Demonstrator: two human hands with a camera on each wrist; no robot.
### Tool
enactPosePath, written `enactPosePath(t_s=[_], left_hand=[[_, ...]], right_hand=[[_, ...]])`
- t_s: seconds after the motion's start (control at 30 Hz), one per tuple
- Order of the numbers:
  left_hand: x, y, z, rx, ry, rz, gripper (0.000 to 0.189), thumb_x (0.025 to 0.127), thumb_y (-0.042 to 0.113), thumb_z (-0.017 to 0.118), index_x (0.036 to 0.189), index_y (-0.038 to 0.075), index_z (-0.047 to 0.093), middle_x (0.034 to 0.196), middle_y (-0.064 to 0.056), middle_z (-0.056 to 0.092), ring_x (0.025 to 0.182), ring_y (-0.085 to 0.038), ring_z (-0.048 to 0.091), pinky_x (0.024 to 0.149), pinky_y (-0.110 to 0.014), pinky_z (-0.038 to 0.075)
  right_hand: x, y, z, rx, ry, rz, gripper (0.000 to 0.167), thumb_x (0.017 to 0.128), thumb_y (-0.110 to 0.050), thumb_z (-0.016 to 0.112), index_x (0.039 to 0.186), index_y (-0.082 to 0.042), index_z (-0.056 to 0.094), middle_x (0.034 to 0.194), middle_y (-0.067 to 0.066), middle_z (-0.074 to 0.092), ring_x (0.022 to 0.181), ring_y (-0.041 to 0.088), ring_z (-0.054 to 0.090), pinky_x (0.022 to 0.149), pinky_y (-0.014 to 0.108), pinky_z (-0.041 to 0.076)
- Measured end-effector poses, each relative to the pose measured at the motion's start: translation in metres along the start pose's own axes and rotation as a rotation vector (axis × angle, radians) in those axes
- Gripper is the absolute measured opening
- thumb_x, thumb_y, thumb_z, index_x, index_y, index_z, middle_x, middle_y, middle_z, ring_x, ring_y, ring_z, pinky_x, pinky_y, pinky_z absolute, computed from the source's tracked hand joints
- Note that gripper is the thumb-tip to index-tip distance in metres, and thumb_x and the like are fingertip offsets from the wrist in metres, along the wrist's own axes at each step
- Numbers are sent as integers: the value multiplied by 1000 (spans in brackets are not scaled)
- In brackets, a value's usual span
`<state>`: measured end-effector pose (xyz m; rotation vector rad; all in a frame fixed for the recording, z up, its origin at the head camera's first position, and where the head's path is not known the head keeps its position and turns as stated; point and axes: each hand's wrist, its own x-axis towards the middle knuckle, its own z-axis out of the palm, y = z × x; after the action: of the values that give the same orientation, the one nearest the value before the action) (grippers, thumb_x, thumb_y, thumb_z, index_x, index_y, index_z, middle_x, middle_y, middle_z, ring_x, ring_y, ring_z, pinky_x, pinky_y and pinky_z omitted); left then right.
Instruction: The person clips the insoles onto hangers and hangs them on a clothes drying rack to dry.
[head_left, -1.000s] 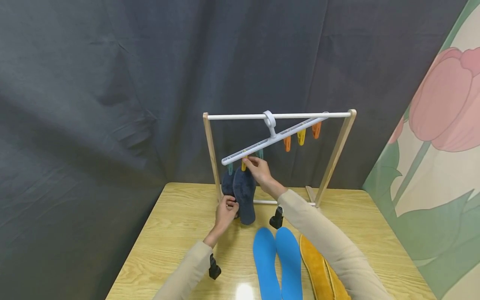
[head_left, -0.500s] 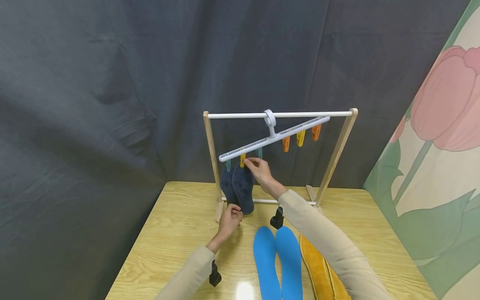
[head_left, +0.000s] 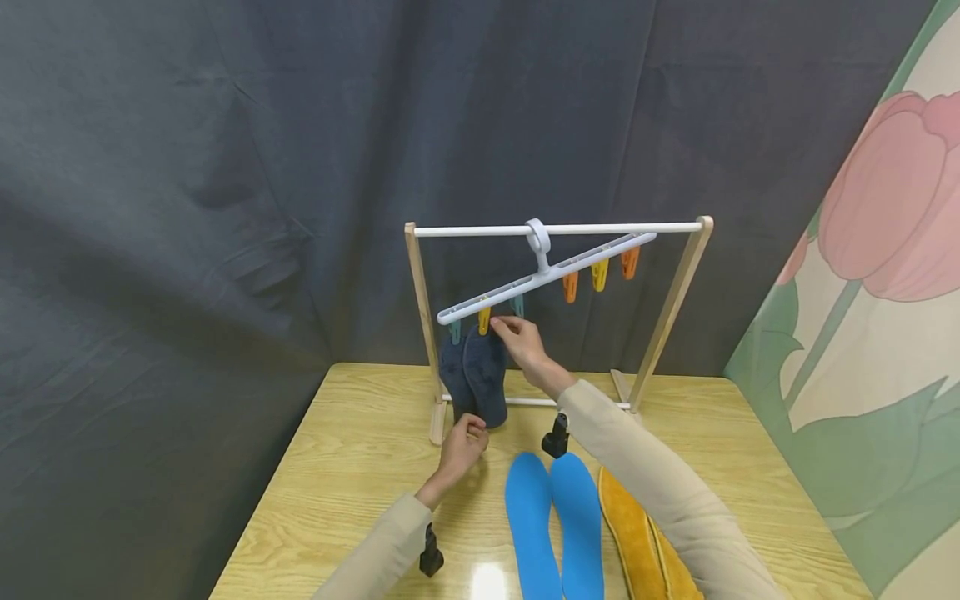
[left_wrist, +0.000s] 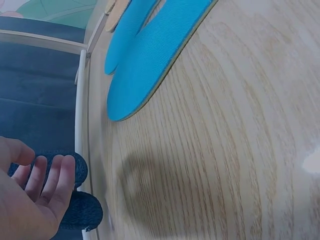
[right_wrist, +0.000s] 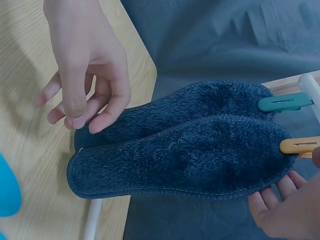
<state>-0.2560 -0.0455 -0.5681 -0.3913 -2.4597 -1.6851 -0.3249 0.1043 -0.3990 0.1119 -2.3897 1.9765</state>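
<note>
Two dark blue fuzzy insoles (right_wrist: 190,155) hang side by side at the low left end of a pale hanger (head_left: 547,275). A teal clip (right_wrist: 285,102) holds the rear insole, a yellow clip (right_wrist: 300,145) the front one. My right hand (head_left: 522,343) is beside the yellow clip, thumb close to it and fingertips at the insole's edge; in the right wrist view it is partly cut off. My left hand (head_left: 461,446), fingers loosely bent with nothing between them, is by the insoles' lower ends; whether it touches them is unclear.
The hanger hooks over the white rail of a wooden rack (head_left: 675,308), tilting up to the right. Orange clips (head_left: 571,287) and another yellow clip hang there. Blue insoles (head_left: 577,517) and tan-yellow insoles (head_left: 633,542) lie on the table (head_left: 322,500). Dark cloth stands behind.
My left hand has moved down from the insoles' middle toward their lower ends. The insoles have swung slightly back and left, and my right fingertips have come slightly away from the yellow clip.
</note>
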Motion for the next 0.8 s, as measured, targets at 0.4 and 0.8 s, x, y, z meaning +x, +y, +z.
enactPosePath(t_s=[0.4, 0.8], left_hand=[[-4, 1, 2, 24, -47, -25, 13, 92, -1, 58, 105, -3, 62, 85, -8, 62, 62, -29, 64, 52, -24, 48], [-8, -4, 10, 101, -96, -49, 18, 89, 1, 64, 106, -2, 63, 87, -6, 64, 58, -11, 62, 54, -26, 51]], right_hand=[[1, 4, -3, 14, -6, 39, 49, 105, -30, 52, 137, 7, 53, 140, 23, 51, 129, 34, 48, 105, 45, 44], [0, 6, -8, 37, -17, 55, 50, 105, -30, 50, 135, 10, 54, 129, 25, 56, 115, 36, 56, 101, 44, 46]])
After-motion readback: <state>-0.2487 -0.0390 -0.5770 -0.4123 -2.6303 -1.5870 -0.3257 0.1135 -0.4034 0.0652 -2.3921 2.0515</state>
